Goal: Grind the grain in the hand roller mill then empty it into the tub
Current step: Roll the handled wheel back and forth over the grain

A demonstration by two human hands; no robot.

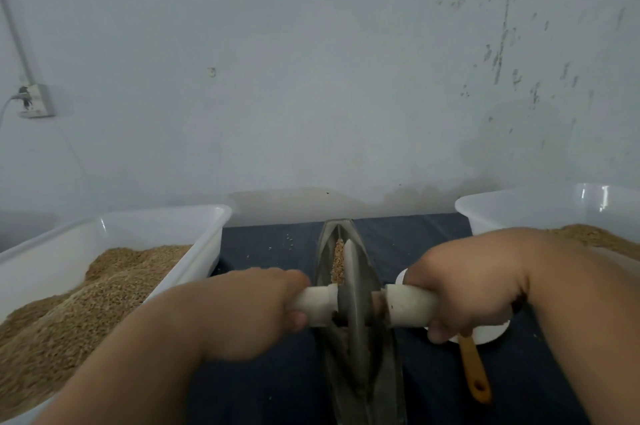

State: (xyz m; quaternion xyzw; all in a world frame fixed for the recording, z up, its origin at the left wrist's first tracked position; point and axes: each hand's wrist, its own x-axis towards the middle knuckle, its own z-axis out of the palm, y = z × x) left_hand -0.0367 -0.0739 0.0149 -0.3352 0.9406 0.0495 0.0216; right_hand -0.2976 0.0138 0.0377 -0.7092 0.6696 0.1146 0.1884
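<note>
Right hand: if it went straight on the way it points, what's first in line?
Likely the metal wheel: the right hand points inward along the white handle it grips, and the wheel sits at that handle's inner end.

**No readable text**

We can't read any lettering, brand, number or sign. We checked the left tub [156, 218], right tub [519, 210], white roller handles [318, 303], metal mill trough [329, 241], wall socket [36, 100] and orange utensil handle [472, 369]. All are unmarked or too blurred to read.
</note>
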